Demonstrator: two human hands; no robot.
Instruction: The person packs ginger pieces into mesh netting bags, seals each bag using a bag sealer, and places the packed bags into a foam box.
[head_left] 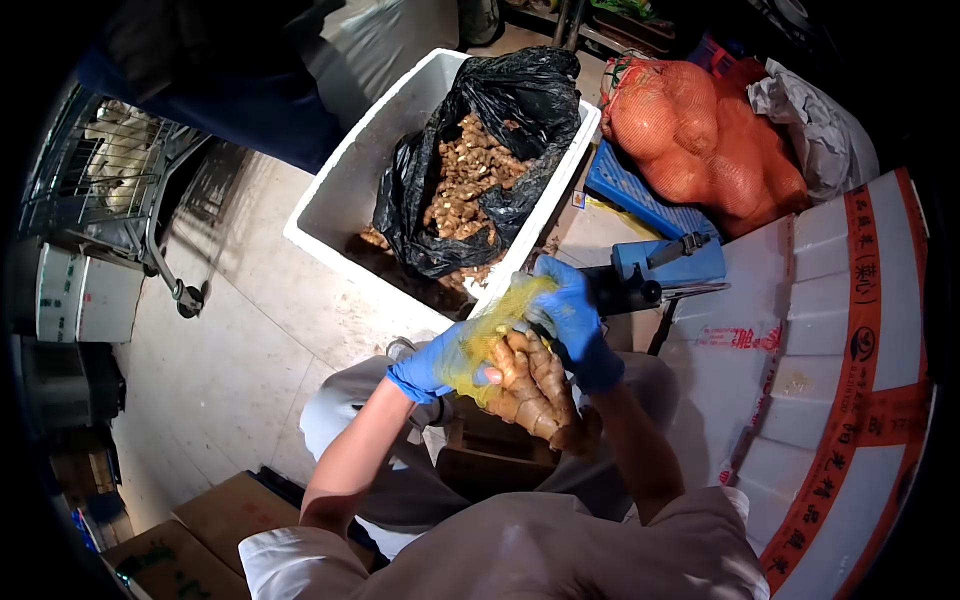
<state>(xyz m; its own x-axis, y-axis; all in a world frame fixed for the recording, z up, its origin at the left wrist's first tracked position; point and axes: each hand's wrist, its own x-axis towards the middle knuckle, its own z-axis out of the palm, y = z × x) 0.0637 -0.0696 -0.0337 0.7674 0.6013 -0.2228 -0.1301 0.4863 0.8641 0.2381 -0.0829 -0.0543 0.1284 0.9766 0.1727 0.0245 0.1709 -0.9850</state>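
A large knobbly piece of ginger is held over my lap, its upper part against a yellow mesh net. My left hand, in a blue glove, is closed on the ginger and the net, with the bare tip of the thumb showing. The mesh covers part of that glove. My right hand, also blue-gloved, grips the net's upper end beside the ginger; its fingertips are partly hidden. Just beyond my hands stands a white foam box with a black plastic bag and many pieces of ginger inside.
Orange net sacks rest on a blue platform scale at the right. White boxes with red tape stand close on my right. A wire cart is at the left, and brown cartons lie at the lower left.
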